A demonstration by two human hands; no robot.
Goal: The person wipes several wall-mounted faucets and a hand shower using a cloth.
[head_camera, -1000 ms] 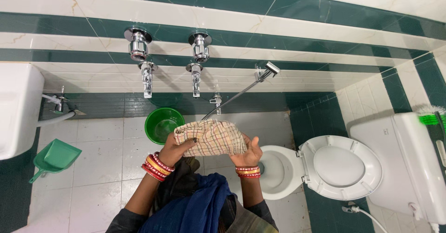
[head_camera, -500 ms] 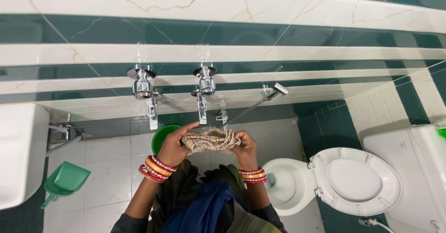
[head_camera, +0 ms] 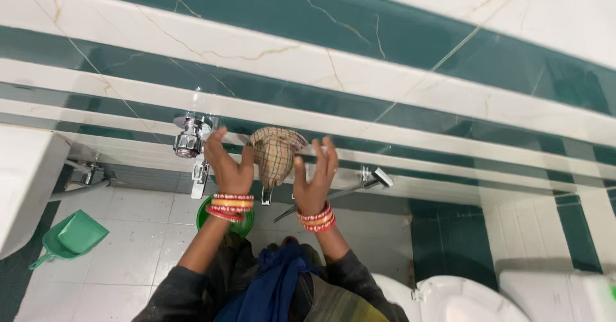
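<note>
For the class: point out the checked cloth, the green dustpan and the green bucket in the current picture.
checked cloth (head_camera: pixel 276 155), head view, middle of the bunched fabric.
green dustpan (head_camera: pixel 74 234), head view, middle of its scoop.
green bucket (head_camera: pixel 204 214), head view, left rim beside the wrist.

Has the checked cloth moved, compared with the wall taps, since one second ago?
Yes. The checked cloth has gone up: before it was below the wall taps, now it is level with them.

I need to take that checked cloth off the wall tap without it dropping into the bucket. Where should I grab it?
Grip the checked cloth by its bunched top, where it drapes over the tap, coming from both sides. It hangs narrow and loose below that, so a low grip would likely just slide. The left hand and right hand are open on either side, not holding it.
</note>
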